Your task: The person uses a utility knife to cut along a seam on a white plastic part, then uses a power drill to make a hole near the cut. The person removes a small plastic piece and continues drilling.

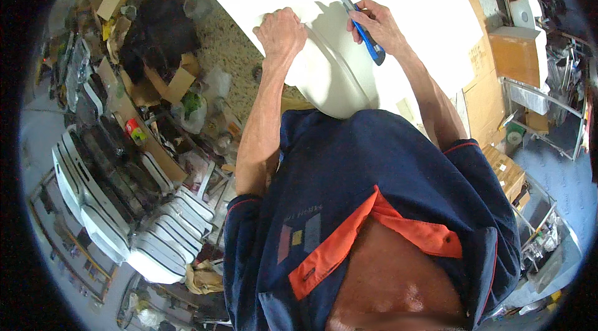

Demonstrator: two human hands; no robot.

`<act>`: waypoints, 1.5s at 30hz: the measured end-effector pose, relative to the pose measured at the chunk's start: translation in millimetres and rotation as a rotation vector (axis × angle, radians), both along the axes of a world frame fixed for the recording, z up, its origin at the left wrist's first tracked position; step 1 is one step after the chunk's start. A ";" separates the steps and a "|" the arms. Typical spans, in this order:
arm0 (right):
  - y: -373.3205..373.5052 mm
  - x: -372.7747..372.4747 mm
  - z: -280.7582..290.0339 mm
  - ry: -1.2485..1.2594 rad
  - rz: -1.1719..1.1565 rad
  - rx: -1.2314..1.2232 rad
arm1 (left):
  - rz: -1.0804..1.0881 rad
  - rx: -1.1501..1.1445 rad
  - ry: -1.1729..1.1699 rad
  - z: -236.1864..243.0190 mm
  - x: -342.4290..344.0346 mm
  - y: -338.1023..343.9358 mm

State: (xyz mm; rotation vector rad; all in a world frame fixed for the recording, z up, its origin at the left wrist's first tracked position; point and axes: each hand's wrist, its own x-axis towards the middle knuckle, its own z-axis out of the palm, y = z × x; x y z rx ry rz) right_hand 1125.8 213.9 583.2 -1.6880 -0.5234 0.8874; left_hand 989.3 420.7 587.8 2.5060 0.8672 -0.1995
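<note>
While your right hand (375, 22) grips the blue knife (374, 48), your left hand (281, 32) curls over the white sheet (339, 79) beneath both, whether pinching you cannot tell; point the blade (345, 4) clear of those left fingers

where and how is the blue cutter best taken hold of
Likely by its long, slim blue handle, coming from the right, as the right hand does: the handle's rear slants to the lower right, while the metal tip points to the upper left, best left untouched.
</note>
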 end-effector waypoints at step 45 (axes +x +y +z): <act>116.5 17.2 50.2 -1.516 1.016 -0.341 | -0.006 0.151 -0.515 -43.6 -27.1 -14.7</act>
